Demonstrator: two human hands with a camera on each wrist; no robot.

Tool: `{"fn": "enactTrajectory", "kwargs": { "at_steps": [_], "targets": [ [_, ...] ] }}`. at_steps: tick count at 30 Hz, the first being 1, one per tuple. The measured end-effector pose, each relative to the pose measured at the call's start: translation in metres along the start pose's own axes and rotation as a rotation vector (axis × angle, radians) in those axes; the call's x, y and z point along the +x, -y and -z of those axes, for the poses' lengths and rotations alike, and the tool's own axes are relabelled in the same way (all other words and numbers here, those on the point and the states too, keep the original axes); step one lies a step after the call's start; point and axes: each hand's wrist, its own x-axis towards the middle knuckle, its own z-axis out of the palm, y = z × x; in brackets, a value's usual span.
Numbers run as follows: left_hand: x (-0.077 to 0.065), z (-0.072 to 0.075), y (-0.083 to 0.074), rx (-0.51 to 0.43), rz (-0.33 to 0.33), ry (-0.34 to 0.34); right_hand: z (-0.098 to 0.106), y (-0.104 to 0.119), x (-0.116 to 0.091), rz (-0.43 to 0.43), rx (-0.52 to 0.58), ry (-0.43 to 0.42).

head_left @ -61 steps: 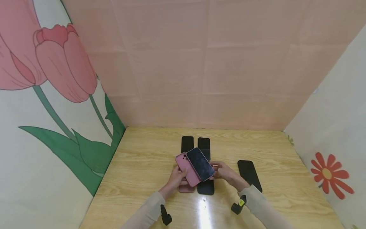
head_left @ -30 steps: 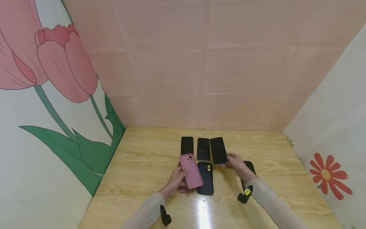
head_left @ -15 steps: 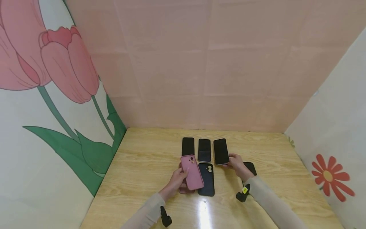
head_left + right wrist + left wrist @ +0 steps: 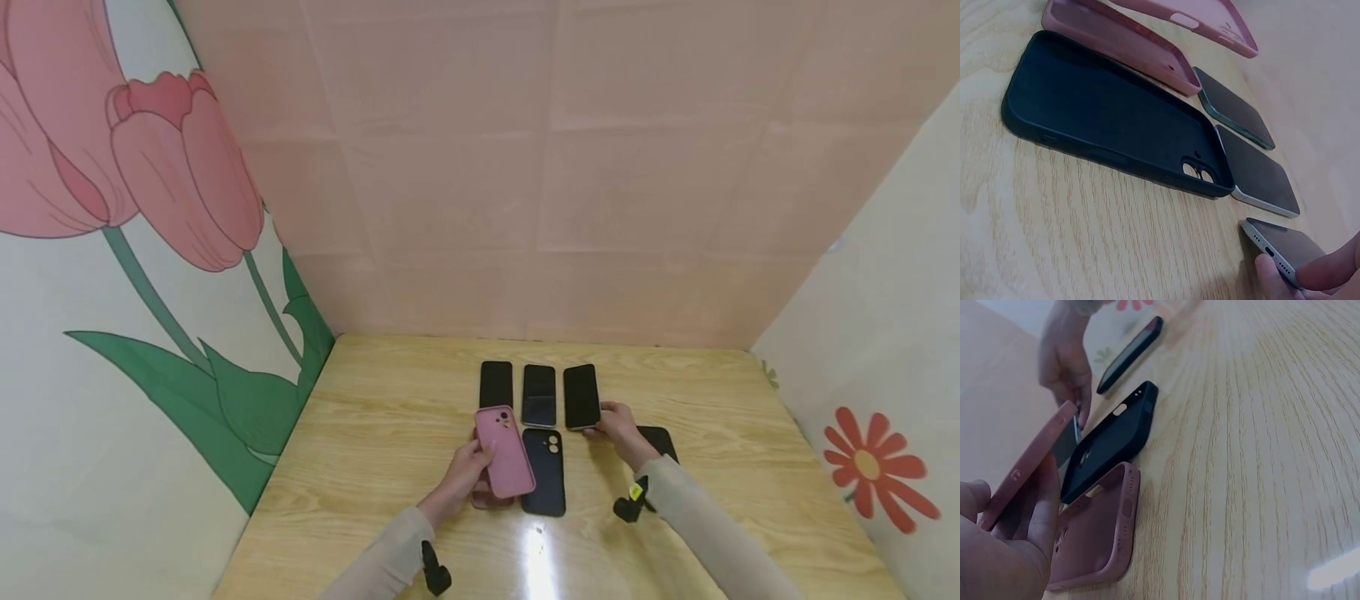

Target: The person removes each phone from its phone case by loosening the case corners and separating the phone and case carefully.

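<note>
My left hand (image 4: 463,468) grips a pink phone case (image 4: 506,450) by its left edge, thumb across the case. It is held above a second pink phone case (image 4: 1122,44), which lies hollow side up on the table. My right hand (image 4: 619,428) pinches the near end of a phone (image 4: 582,397) with a dark screen. In the right wrist view that phone (image 4: 1288,244) shows its charging port end, fingers at its corner, close over the wood. A navy phone case (image 4: 543,472) with two camera holes lies between the hands, hollow side up.
Two more phones lie in the back row, one at left (image 4: 497,383) and one in the middle (image 4: 539,396). A black phone-shaped slab (image 4: 660,442) lies partly under my right forearm. The wooden table (image 4: 375,417) meets a pink backdrop (image 4: 435,292) behind.
My right hand has carried the phone away from the held pink case, to the back right beside the other phones, and lowered it. My left hand has stayed; its case has turned slightly.
</note>
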Motion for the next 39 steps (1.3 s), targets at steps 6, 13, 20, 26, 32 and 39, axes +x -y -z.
{"fn": "enactTrajectory", "kwargs": {
  "at_steps": [6,13,20,26,32,39],
  "targets": [
    [0.001,-0.001,0.002,-0.015,0.003,0.004,-0.001,0.0,0.002,0.03,-0.017,-0.059],
    [-0.001,-0.003,0.002,-0.019,0.007,0.001,0.002,-0.005,0.002,0.051,-0.083,-0.161],
    [0.0,-0.005,0.003,-0.034,0.009,0.006,0.008,-0.01,0.004,0.061,-0.18,-0.174],
    [0.001,-0.005,0.004,-0.041,0.015,0.012,0.011,-0.01,0.002,0.064,-0.247,-0.179],
    [0.0,-0.007,0.003,-0.024,0.01,0.001,0.012,-0.007,-0.002,0.051,-0.301,-0.21],
    [0.001,-0.006,0.005,-0.013,0.013,0.007,0.013,-0.005,-0.003,0.057,-0.27,-0.251]
  ]
}}
